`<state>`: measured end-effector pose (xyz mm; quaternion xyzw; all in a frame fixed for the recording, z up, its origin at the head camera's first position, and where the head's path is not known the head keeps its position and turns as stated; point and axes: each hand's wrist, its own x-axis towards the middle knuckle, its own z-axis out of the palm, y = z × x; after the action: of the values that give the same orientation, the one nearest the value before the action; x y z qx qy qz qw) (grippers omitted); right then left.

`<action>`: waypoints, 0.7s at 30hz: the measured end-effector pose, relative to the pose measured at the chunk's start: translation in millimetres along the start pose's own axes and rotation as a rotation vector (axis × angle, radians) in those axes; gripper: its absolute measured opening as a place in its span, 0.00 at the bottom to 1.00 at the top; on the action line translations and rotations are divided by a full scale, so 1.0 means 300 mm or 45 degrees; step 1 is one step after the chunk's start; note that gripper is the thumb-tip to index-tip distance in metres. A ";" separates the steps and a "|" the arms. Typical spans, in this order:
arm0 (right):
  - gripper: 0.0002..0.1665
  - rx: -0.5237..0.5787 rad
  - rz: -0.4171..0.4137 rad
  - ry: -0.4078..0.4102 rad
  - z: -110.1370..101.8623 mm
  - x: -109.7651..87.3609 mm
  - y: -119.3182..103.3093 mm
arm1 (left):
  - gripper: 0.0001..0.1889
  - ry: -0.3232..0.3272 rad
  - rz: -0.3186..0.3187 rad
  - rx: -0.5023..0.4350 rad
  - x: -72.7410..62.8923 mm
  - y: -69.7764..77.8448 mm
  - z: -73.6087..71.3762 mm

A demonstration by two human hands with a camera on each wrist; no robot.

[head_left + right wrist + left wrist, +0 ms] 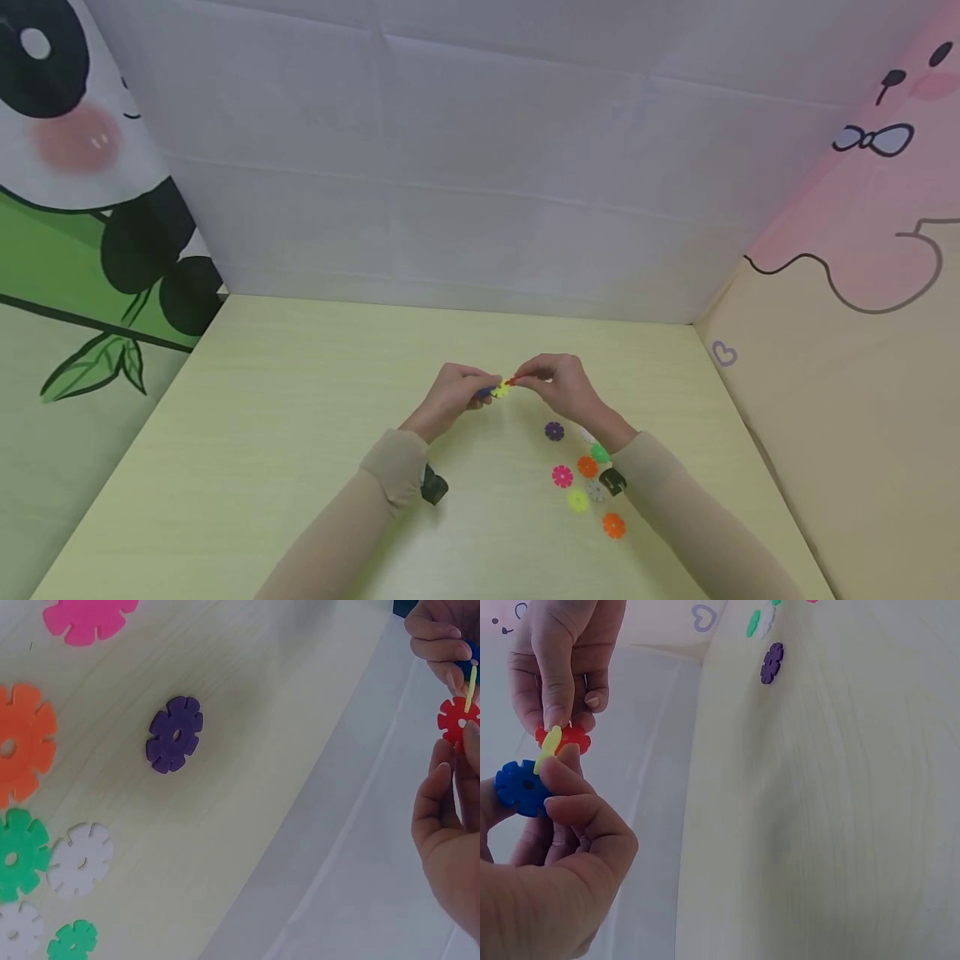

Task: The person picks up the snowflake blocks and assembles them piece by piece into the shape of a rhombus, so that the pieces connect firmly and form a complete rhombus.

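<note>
Above the far half of the table, my left hand (459,392) pinches a blue notched plastic disc (523,787) between thumb and fingers. A yellow disc (549,747), seen edge-on in both wrist views, stands between the blue disc and a red one. My right hand (558,385) pinches that red notched disc (457,722) with thumb and fingertips. In the right wrist view the yellow disc's edge lies in line with the red disc's slot. The three discs form a short row between my two hands, partly covered by fingers.
Loose flower-shaped discs lie on the table (300,417) below my right forearm: a purple disc (554,431), a pink disc (562,477), a yellow-green disc (577,500), plus several orange, green and white ones. A pale cloth wall (450,167) rises behind the table.
</note>
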<state>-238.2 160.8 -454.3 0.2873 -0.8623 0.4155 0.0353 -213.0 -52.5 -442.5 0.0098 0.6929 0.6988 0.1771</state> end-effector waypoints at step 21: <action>0.05 0.058 -0.023 -0.077 -0.032 0.007 -0.014 | 0.11 -0.033 0.041 0.010 0.046 -0.064 -0.002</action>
<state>-239.4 164.7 -444.5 0.3082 -0.8507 0.4258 0.0066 -221.5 -49.9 -464.3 0.0307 0.6932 0.6986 0.1749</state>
